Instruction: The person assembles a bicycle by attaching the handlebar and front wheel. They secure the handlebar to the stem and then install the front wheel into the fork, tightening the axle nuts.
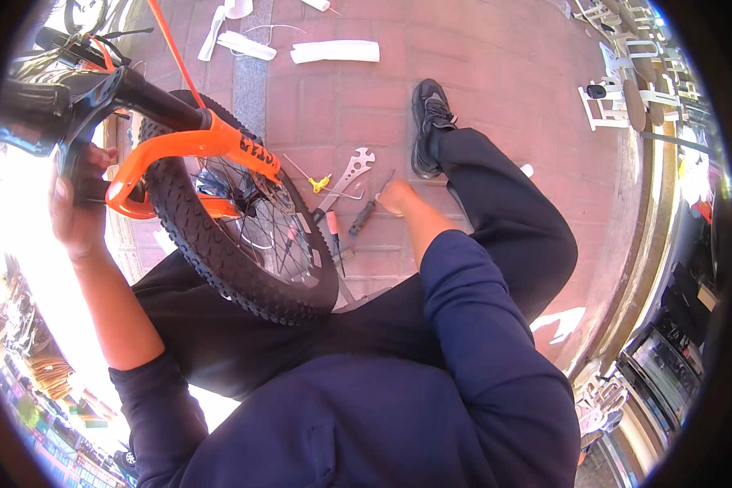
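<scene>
My left hand is wrapped around the dark steerer or head tube of a bicycle, beside the crown of its orange suspension fork. The front wheel's knobby tire leans across my thigh. My right hand reaches to the brick paving, next to a dark-handled screwdriver; whether the fingers grip it cannot be told. Left of that hand lie a flat multi-hole metal wrench, a yellow-handled hex key and a screwdriver with a pink-and-black handle.
White foam wrapping pieces lie on the paving ahead. My black shoe is planted right of the tools. White stools or chairs stand at the far right. An orange bicycle frame tube runs up from the wheel.
</scene>
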`<state>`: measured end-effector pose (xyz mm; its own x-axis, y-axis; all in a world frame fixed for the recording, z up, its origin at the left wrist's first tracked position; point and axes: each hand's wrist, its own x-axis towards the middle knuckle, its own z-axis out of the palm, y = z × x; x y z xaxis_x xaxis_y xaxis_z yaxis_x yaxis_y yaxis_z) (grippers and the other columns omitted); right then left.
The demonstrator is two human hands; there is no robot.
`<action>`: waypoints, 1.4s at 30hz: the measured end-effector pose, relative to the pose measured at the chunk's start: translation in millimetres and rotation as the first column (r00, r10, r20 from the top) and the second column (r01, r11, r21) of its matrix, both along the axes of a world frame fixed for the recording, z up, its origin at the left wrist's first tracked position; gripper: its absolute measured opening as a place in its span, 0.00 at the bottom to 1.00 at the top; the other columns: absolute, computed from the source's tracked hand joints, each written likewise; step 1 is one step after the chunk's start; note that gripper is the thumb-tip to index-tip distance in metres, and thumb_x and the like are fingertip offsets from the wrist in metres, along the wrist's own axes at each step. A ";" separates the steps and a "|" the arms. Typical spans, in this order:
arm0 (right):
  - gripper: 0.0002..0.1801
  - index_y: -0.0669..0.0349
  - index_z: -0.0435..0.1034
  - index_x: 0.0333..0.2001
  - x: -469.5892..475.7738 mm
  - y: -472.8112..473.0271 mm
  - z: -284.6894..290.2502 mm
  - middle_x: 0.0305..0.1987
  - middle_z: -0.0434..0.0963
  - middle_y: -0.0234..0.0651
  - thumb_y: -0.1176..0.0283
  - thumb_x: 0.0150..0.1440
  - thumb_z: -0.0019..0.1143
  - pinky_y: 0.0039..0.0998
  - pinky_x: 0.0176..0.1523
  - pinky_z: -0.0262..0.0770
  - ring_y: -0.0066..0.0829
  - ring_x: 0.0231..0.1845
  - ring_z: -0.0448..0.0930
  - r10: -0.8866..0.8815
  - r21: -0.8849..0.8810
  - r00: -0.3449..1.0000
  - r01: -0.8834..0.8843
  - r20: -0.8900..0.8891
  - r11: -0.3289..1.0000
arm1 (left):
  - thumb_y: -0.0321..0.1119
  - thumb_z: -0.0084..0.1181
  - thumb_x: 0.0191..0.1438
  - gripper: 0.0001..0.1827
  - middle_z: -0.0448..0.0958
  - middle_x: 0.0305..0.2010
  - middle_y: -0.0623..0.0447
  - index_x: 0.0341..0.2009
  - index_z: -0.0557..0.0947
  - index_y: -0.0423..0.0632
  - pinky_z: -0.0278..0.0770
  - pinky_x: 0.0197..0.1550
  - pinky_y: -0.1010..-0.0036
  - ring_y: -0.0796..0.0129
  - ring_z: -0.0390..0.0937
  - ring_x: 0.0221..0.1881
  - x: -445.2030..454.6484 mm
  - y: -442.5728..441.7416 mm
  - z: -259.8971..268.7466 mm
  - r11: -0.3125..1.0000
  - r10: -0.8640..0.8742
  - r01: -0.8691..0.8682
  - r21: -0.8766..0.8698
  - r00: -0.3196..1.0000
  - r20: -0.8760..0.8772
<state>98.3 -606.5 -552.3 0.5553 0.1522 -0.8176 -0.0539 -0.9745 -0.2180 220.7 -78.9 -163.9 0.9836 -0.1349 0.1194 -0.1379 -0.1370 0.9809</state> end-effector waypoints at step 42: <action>0.21 0.60 0.82 0.52 -32.5 -312.6 119.4 0.51 0.86 0.53 0.60 0.61 0.61 0.47 0.56 0.82 0.53 0.53 0.86 -0.485 -0.115 0.776 0.569 0.403 0.814 | 0.63 0.58 0.63 0.45 0.68 0.39 0.56 0.69 0.68 0.36 0.67 0.48 0.68 0.68 0.68 0.41 16.7 29.6 -36.4 0.984 0.177 -0.177 0.008 0.980 -0.096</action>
